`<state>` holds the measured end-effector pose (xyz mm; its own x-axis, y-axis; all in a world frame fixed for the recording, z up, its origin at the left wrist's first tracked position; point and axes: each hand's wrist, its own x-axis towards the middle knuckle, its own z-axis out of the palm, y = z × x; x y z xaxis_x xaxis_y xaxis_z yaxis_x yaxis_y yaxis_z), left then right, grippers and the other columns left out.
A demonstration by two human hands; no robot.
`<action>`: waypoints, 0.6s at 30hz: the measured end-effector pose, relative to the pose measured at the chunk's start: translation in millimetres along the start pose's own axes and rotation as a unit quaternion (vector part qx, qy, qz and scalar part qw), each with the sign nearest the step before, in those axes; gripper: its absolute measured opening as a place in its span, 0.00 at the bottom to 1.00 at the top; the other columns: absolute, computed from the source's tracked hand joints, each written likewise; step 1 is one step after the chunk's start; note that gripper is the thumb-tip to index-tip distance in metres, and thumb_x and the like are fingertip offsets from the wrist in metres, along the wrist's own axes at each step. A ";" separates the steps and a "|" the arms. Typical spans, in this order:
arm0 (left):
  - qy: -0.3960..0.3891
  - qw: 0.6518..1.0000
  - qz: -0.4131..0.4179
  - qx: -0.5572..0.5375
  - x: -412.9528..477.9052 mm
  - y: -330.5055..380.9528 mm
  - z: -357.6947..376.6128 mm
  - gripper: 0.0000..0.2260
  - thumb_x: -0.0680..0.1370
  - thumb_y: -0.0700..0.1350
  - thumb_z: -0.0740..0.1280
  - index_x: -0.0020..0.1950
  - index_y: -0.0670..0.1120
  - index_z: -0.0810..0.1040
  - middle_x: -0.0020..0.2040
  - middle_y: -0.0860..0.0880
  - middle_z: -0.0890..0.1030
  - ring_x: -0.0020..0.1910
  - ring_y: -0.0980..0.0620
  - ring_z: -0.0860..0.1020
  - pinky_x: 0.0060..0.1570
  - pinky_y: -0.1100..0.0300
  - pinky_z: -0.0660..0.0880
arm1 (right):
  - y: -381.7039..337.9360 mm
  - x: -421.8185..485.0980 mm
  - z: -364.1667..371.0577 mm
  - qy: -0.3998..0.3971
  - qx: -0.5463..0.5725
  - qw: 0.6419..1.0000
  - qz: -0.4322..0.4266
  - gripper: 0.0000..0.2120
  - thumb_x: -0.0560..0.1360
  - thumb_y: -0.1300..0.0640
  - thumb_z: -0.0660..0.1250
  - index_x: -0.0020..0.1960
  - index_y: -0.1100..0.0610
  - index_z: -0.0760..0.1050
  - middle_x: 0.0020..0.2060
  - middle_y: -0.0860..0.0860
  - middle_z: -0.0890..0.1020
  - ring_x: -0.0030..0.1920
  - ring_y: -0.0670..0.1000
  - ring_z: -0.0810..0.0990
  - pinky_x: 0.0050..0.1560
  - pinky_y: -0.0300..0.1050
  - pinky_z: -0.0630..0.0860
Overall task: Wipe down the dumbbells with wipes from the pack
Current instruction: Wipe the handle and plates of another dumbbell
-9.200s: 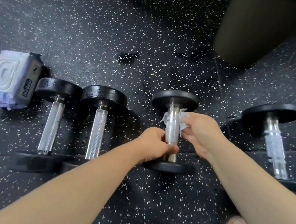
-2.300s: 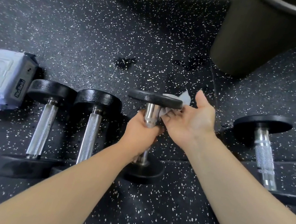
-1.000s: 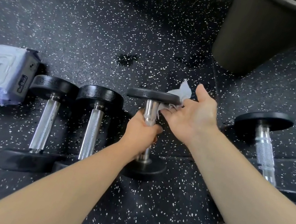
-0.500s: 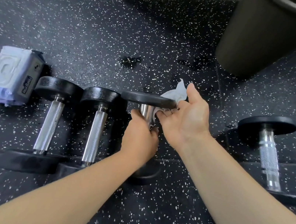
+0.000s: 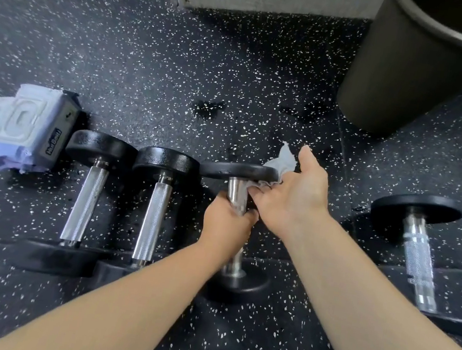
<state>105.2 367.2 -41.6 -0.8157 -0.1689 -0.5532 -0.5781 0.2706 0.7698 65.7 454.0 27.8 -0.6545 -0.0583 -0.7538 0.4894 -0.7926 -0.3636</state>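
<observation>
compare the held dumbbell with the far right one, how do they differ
The held dumbbell is gripped at its handle by the left hand, far plate apparently raised; the far-right dumbbell lies untouched on the floor. The right hand presses a wipe against the held dumbbell; the far-right dumbbell has none. Both have black plates and metal handles.
</observation>
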 end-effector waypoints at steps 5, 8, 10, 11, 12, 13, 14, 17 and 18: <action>-0.008 0.999 -0.034 -0.032 -6.2 4.4 -11.0 0.11 0.72 0.34 0.69 0.54 0.37 0.74 0.35 0.45 0.76 0.28 0.52 0.74 0.27 0.62 0.73 | 7.4 2.5 0.1 -0.006 -0.019 0.999 0.032 0.34 0.79 0.38 0.55 0.72 0.65 0.64 0.63 0.62 0.75 0.63 0.59 0.75 0.65 0.52 0.72; -0.008 1.000 -0.021 -0.001 -7.9 7.1 -16.2 0.11 0.74 0.37 0.68 0.55 0.38 0.74 0.38 0.47 0.76 0.32 0.53 0.73 0.32 0.61 0.71 | 14.2 -14.0 7.8 -0.019 0.007 1.000 0.001 0.35 0.79 0.42 0.58 0.77 0.61 0.54 0.71 0.59 0.68 0.66 0.59 0.74 0.60 0.50 0.74; -0.010 0.999 -0.023 0.023 -8.9 7.3 -19.3 0.09 0.76 0.40 0.68 0.53 0.41 0.73 0.39 0.48 0.74 0.35 0.54 0.71 0.34 0.60 0.69 | 18.0 -23.3 8.0 -0.036 0.008 0.999 -0.012 0.37 0.79 0.43 0.59 0.79 0.58 0.48 0.71 0.53 0.67 0.66 0.56 0.74 0.72 0.53 0.65; -0.014 0.999 -0.026 0.023 -9.8 7.5 -20.2 0.08 0.76 0.40 0.67 0.53 0.42 0.73 0.39 0.49 0.74 0.35 0.55 0.71 0.34 0.61 0.69 | 19.1 -26.0 7.3 -0.039 0.000 0.999 -0.017 0.37 0.79 0.43 0.59 0.79 0.57 0.48 0.71 0.51 0.66 0.67 0.54 0.74 0.74 0.55 0.60; -0.016 0.999 -0.028 0.019 -11.1 8.0 -20.5 0.08 0.76 0.40 0.67 0.53 0.42 0.73 0.39 0.50 0.74 0.35 0.56 0.71 0.33 0.62 0.68 | 19.2 -26.8 6.6 -0.040 -0.009 0.999 -0.016 0.37 0.79 0.42 0.59 0.79 0.57 0.47 0.74 0.52 0.64 0.71 0.57 0.70 0.74 0.57 0.58; -0.016 0.999 -0.030 0.017 -12.4 9.2 -20.7 0.08 0.76 0.39 0.67 0.53 0.41 0.73 0.39 0.49 0.74 0.35 0.56 0.71 0.32 0.63 0.68 | 18.3 -25.7 6.3 -0.042 -0.021 0.999 -0.012 0.36 0.79 0.42 0.57 0.79 0.56 0.48 0.76 0.54 0.61 0.73 0.61 0.65 0.74 0.59 0.58; -0.019 0.999 -0.032 0.019 -13.5 10.1 -21.1 0.08 0.75 0.39 0.67 0.53 0.40 0.73 0.40 0.47 0.76 0.35 0.55 0.72 0.31 0.63 0.68 | 16.3 -22.9 6.7 -0.045 -0.029 0.999 -0.008 0.34 0.79 0.41 0.56 0.79 0.55 0.49 0.77 0.55 0.60 0.73 0.63 0.64 0.73 0.60 0.60; -0.034 0.998 -0.041 0.024 -13.0 10.1 -22.3 0.08 0.72 0.36 0.69 0.49 0.43 0.74 0.44 0.42 0.78 0.37 0.49 0.75 0.35 0.59 0.72 | 10.6 -8.0 4.0 -0.026 -0.028 0.999 0.009 0.31 0.80 0.40 0.53 0.75 0.59 0.61 0.70 0.61 0.70 0.64 0.60 0.74 0.68 0.55 0.70; -0.039 0.998 -0.044 0.029 -12.9 9.6 -22.8 0.09 0.71 0.36 0.69 0.47 0.44 0.73 0.43 0.42 0.78 0.38 0.48 0.76 0.37 0.57 0.75 | 9.2 -3.9 1.2 -0.013 -0.036 0.999 0.011 0.31 0.80 0.40 0.53 0.73 0.62 0.66 0.66 0.61 0.74 0.62 0.59 0.76 0.65 0.54 0.72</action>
<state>109.7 350.3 -19.9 -0.7562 -0.1218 -0.6429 -0.6440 0.3123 0.6984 72.1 446.2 28.1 -0.6569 -0.0920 -0.7484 0.5439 -0.7452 -0.3857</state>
